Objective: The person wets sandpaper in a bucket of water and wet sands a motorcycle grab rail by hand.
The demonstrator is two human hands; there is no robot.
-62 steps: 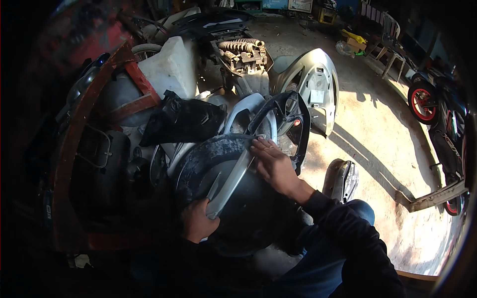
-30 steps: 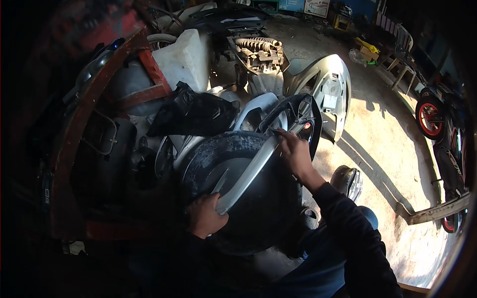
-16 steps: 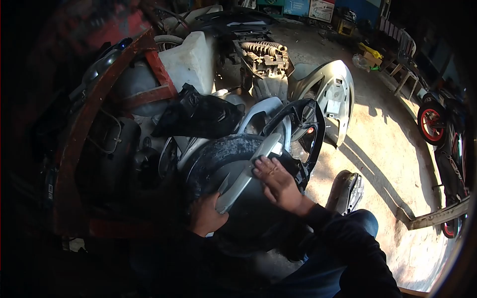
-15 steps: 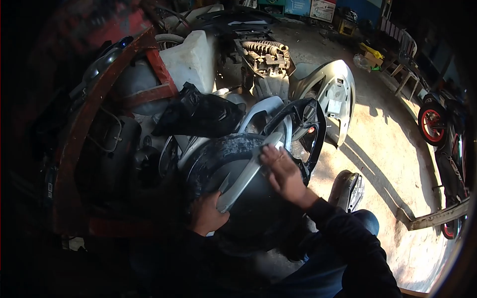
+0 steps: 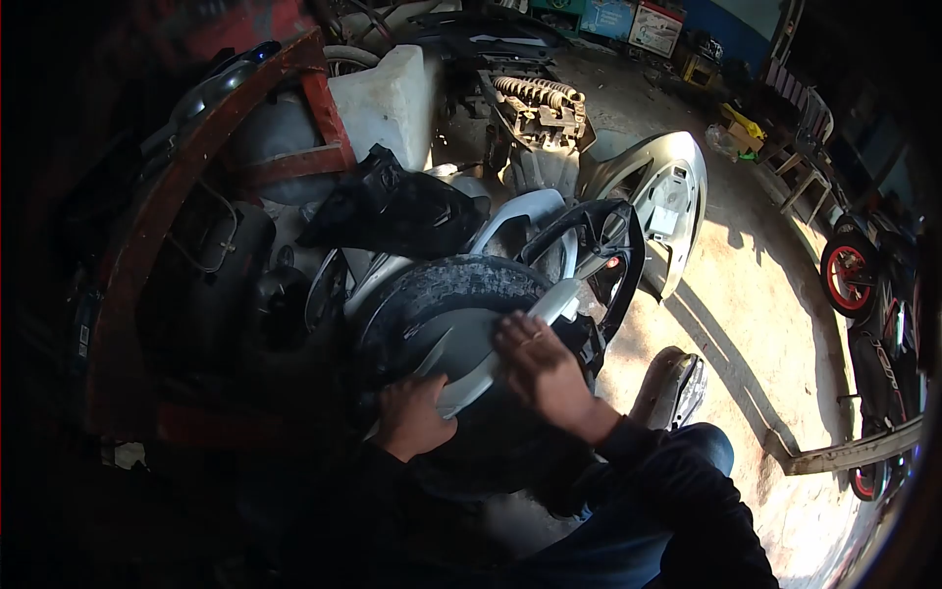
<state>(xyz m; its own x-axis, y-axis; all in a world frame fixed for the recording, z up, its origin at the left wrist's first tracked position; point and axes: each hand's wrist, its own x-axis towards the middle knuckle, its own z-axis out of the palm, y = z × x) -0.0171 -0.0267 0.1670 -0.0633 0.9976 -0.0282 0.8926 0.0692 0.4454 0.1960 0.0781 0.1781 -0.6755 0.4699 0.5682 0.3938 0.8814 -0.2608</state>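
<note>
A long, narrow silver panel (image 5: 561,298) lies slantwise over a round black tub-like object (image 5: 459,283) with a scuffed rim. My left hand (image 5: 416,416) grips the panel's lower end, thumb on top. Across the panel's middle rests my right hand (image 5: 546,375), palm down, its fingers bent and pressed together over the surface. Whatever is under those fingers is hidden and slightly blurred. Just beyond the panel's far end stands a black plastic frame (image 5: 628,280), with a pale curved cover (image 5: 530,208) beside it.
A black plastic part (image 5: 397,211) lies behind the tub. Left of it rises a red metal frame (image 5: 147,236). Farther back are a part with coil springs (image 5: 535,93) and a large silver fairing (image 5: 675,187). At the right stand a motorcycle with a red wheel (image 5: 849,277) and a wooden beam (image 5: 854,449).
My right hand has moved down along the panel from its far end towards its middle. The panel's far end has tipped lower and to the right. My left hand keeps its grip.
</note>
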